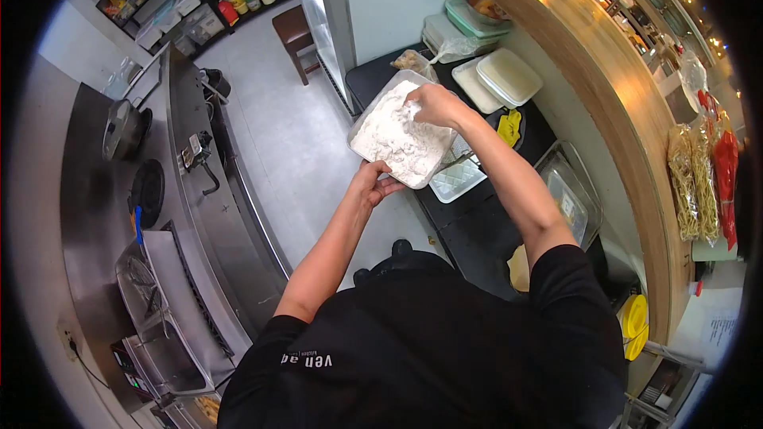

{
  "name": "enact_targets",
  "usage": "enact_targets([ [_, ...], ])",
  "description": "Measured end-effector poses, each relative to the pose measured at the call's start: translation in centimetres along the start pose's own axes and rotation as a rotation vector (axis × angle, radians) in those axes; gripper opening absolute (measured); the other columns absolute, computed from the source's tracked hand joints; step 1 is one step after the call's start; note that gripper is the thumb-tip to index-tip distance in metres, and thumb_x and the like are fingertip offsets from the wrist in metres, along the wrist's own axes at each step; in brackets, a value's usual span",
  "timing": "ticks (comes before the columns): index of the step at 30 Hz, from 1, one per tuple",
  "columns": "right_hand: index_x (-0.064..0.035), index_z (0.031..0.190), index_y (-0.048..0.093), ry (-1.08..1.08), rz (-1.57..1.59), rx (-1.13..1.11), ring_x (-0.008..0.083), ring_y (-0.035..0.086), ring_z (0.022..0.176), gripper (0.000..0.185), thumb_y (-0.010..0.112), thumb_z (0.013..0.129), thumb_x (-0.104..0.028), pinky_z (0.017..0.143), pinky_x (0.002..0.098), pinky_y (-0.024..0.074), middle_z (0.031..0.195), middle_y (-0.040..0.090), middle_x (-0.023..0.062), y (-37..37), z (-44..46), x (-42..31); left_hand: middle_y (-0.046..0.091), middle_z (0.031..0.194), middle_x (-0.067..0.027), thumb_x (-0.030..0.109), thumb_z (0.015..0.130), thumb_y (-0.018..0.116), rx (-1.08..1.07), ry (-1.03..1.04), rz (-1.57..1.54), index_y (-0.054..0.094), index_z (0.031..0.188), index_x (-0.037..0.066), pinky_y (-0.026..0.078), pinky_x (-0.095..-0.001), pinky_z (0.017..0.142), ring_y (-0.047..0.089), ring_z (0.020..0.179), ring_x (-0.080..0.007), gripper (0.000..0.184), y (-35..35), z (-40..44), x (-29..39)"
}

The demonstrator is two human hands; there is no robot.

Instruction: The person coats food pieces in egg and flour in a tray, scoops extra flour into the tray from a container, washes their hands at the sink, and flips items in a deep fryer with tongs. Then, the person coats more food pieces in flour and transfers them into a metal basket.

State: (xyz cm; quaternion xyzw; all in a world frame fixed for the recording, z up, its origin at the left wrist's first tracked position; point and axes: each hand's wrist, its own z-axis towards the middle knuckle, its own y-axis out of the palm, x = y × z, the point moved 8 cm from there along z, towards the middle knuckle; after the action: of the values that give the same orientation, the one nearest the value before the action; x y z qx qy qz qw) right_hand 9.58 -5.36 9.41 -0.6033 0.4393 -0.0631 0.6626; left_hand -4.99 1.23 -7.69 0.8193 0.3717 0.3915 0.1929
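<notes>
And here's the left hand point(375, 183), clamped on the near edge of the tub point(420, 183), thumb at the rim, fingers below. The right hand point(433, 105) is apart from it, its fingers down in the white powder point(391, 133) at the tub's far right; whether they grip any, I can't tell. The tub is held up, with a white tray point(458, 183) to its right. Beyond the tub sit a plastic bag point(419, 66) and, farther left, a brown stool point(293, 30).
</notes>
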Motion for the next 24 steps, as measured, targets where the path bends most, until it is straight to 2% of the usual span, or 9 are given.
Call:
enact_targets([
  [6, -0.0022, 0.093, 0.063, -0.128, 0.17, 0.027, 0.0136, 0.058, 0.074, 0.029, 0.066, 0.065, -0.008, 0.07, 0.0289, 0.0459, 0.079, 0.064, 0.0045, -6.6, -0.3, 1.5, 0.047, 0.121, -0.0156, -0.002, 0.067, 0.05, 0.023, 0.01, -0.015, 0.036, 0.124, 0.0, 0.048, -0.0502, 0.087, 0.055, 0.102, -0.0363, 0.059, -1.3, 0.6, 0.2],
  [8, -0.0024, 0.093, 0.063, -0.09, 0.192, 0.005, 0.0132, 0.058, 0.074, 0.029, 0.067, 0.065, -0.009, 0.07, 0.029, 0.0461, 0.08, 0.064, 0.0044, -8.4, -1.3, 1.7, 0.044, 0.123, -0.017, -0.004, 0.066, 0.048, 0.0, -0.012, -0.125, 0.024, 0.13, 0.014, 0.051, -0.0547, 0.078, 0.057, 0.095, -0.0408, 0.071, -2.8, 1.1, -0.2],
  [10, -0.0026, 0.093, 0.063, -0.06, 0.217, -0.023, 0.0128, 0.058, 0.075, 0.028, 0.067, 0.065, -0.009, 0.07, 0.029, 0.0463, 0.08, 0.065, 0.0042, -8.4, -1.8, 2.8, 0.044, 0.124, -0.0168, -0.003, 0.066, 0.048, 0.025, -0.004, -0.117, 0.024, 0.131, 0.014, 0.051, -0.0546, 0.078, 0.057, 0.096, -0.0408, 0.071, -4.4, 0.4, -0.1],
  [12, -0.0031, 0.093, 0.063, 0.047, 0.105, -0.075, 0.0141, 0.059, 0.075, 0.029, 0.068, 0.065, -0.01, 0.071, 0.0296, 0.047, 0.082, 0.065, 0.0051, -6.2, -1.8, 5.8, 0.044, 0.123, -0.0165, -0.003, 0.066, 0.047, 0.072, 0.014, -0.136, 0.024, 0.131, 0.014, 0.051, -0.0546, 0.079, 0.056, 0.097, -0.0407, 0.071, -5.4, -1.0, 0.5],
  [13, -0.0031, 0.094, 0.063, 0.089, -0.004, -0.068, 0.0157, 0.06, 0.075, 0.031, 0.069, 0.064, -0.011, 0.07, 0.0299, 0.0474, 0.081, 0.066, 0.0056, -4.8, -1.5, 7.4, 0.048, 0.12, -0.0177, -0.002, 0.068, 0.049, 0.141, 0.055, -0.081, 0.036, 0.125, -0.001, 0.047, -0.0528, 0.088, 0.054, 0.104, -0.0384, 0.059, -6.1, -2.0, 1.0],
  [16, -0.0032, 0.091, 0.064, 0.216, 0.169, -0.201, 0.0164, 0.06, 0.068, 0.028, 0.068, 0.064, -0.01, 0.062, 0.0327, 0.049, 0.076, 0.065, 0.0078, 3.8, 0.5, 15.6, 0.051, 0.118, -0.0177, -0.001, 0.068, 0.048, 0.174, 0.087, -0.122, 0.034, 0.126, 0.0, 0.047, -0.0536, 0.087, 0.055, 0.102, -0.0394, 0.059, -7.9, -3.1, 1.7],
  [19, -0.0026, 0.088, 0.065, 0.273, 0.014, -0.279, 0.0166, 0.06, 0.064, 0.026, 0.067, 0.064, -0.011, 0.059, 0.0325, 0.0488, 0.073, 0.064, 0.0086, 7.6, 1.4, 17.6, 0.052, 0.116, -0.0185, -0.002, 0.069, 0.048, 0.198, 0.134, -0.114, 0.032, 0.127, 0.001, 0.047, -0.0536, 0.087, 0.056, 0.101, -0.0387, 0.06, -8.3, -4.1, 2.4],
  [21, -0.0044, 0.087, 0.067, 0.338, 0.028, -0.206, 0.0274, 0.064, 0.074, 0.029, 0.07, 0.062, -0.018, 0.068, 0.036, 0.0502, 0.082, 0.066, 0.0165, 9.3, 3.3, 20.0, 0.052, 0.117, -0.0187, -0.003, 0.069, 0.047, 0.204, 0.168, -0.094, 0.032, 0.127, 0.001, 0.048, -0.0519, 0.086, 0.057, 0.102, -0.0373, 0.06, -8.2, -4.8, 2.9],
  [24, -0.0049, 0.09, 0.067, 0.268, 0.051, -0.057, 0.0301, 0.063, 0.082, 0.033, 0.072, 0.062, -0.02, 0.075, 0.0364, 0.049, 0.087, 0.066, 0.0173, 9.3, 6.2, 21.1, 0.052, 0.117, -0.0182, -0.002, 0.069, 0.048, 0.201, 0.177, -0.12, 0.035, 0.125, 0.0, 0.049, -0.0514, 0.085, 0.058, 0.1, -0.0361, 0.057, -7.9, -5.3, 2.8],
])
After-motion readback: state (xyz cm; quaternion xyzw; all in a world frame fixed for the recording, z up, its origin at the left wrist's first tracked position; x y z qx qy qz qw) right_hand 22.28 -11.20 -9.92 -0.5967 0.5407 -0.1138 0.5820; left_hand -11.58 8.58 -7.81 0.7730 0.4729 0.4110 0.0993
